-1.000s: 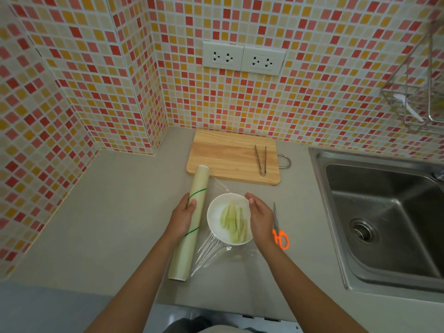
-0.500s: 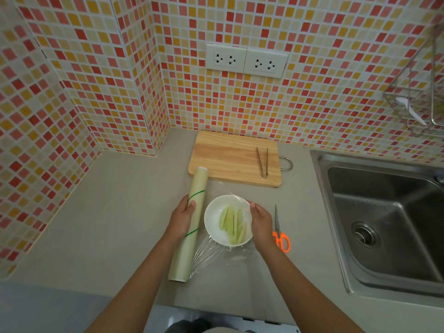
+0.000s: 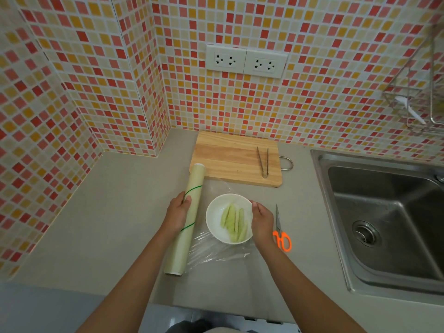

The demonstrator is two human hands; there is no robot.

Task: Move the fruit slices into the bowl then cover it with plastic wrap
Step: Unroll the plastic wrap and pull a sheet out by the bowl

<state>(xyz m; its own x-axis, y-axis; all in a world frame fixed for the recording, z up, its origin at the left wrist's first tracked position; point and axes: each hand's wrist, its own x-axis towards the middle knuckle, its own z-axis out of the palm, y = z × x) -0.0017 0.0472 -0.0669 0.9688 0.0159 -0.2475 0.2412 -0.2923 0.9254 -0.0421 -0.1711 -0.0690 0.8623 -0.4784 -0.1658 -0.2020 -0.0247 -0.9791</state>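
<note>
A white bowl (image 3: 215,217) with several pale green fruit slices (image 3: 234,223) stands on the grey counter, on top of a clear sheet of plastic wrap (image 3: 216,253) pulled out from the roll. The plastic wrap roll (image 3: 186,227) lies just left of the bowl, pointing away from me. My left hand (image 3: 177,213) is closed around the roll's middle. My right hand (image 3: 262,222) rests against the bowl's right rim, fingers curled on the edge; the wrap there is too clear to tell if it is pinched.
A wooden cutting board (image 3: 230,159) with metal tongs (image 3: 263,162) lies behind the bowl. Orange-handled scissors (image 3: 280,233) lie right of my right hand. A steel sink (image 3: 384,224) fills the right side. Tiled walls and a wire rack (image 3: 418,92) stand behind.
My right hand has slid slightly down and closer along the bowl's right rim. The left hand stays on the roll, and the view has shifted a little.
</note>
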